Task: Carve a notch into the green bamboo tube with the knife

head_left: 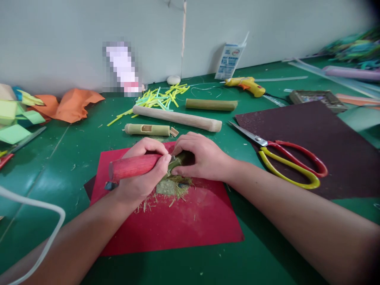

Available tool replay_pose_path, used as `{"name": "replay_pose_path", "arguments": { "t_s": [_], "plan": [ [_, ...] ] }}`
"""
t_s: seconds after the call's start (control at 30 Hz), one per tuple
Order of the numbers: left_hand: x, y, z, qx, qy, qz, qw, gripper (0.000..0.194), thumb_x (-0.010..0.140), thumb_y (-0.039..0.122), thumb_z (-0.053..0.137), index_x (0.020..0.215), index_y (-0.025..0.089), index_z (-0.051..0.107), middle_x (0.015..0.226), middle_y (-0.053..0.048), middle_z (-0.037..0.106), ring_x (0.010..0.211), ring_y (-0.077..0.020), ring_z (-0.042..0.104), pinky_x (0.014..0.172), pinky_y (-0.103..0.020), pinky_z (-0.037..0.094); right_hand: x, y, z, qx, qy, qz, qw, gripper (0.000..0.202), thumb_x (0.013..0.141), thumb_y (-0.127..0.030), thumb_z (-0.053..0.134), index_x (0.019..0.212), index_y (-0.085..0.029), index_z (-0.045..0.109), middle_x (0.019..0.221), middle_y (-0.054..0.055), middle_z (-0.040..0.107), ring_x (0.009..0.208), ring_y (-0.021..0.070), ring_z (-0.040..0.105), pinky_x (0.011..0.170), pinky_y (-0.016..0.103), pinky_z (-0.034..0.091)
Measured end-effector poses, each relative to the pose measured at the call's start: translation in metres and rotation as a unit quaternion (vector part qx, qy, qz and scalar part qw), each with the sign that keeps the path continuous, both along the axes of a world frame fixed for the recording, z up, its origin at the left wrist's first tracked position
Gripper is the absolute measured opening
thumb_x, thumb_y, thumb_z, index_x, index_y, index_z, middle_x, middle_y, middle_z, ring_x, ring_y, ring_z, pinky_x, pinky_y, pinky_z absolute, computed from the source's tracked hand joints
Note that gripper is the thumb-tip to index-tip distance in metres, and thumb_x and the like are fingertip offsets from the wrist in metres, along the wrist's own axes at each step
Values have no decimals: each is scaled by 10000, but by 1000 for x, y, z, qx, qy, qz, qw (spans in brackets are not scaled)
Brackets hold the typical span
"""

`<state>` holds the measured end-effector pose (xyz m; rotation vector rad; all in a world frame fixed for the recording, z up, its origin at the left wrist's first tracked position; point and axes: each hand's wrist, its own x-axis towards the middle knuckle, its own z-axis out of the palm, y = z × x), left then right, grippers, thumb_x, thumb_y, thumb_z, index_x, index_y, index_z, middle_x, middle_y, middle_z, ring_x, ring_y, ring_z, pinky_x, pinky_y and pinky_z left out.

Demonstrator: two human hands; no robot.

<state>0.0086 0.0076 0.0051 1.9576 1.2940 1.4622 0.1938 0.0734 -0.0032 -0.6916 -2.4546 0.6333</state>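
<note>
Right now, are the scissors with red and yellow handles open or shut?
Shut: the blades of the scissors lie together as one narrow taper, ending in a single tip.

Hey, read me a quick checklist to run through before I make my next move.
1. Left hand wrapped around the red handle: ok.
2. Right hand gripping the bamboo piece: ok.
3. Right fingers out of line with whatever is at the far end of the red handle: cannot tell; the fingers mostly hide it.
4. Red sheet free of scraps: not ok; shavings are scattered on it.
5. Scissors clear of both hands: ok; they lie to the right, partly on the dark sheet.
6. Glue gun cool: cannot tell; it lies beyond the hands.
</note>
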Motion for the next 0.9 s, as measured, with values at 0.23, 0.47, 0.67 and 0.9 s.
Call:
{"name": "replay_pose_path", "arguments": {
  "t_s": [0.23,0.47,0.67,0.9],
  "plan": [
    [-2,-1,1,0,19,-14,1000,47,830,187,619,789,204,634,802,-9,647,744,-154,602,706,-324,516,1,0,0,-1,-1,-3,1000,326,710,-416,789,868,-166,651,877,51,669,832,203,561,748,344,398],
    [0,-1,-1,9,-34,-65,997,67,825,130,628,814,196,620,866,-17,676,804,-155,649,782,-332,543,0,-1,0,-1,9,5,1000,297,717,-397,788,855,-171,653,872,43,671,831,198,568,760,346,403],
    [-1,0,0,-14,-52,-76,996,101,847,187,631,761,193,578,810,-11,678,715,-139,640,686,-313,539,0,-1,3,-12,2,0,1000,294,705,-393,797,848,-178,656,873,43,678,829,200,559,749,338,399],
    [1,-2,4,33,-67,-51,996,191,824,130,563,653,195,510,656,13,616,596,-128,585,545,-301,475,0,-2,4,-18,0,1,1000,302,713,-397,790,879,-170,681,879,49,681,850,210,565,760,346,400]
  ]
}}
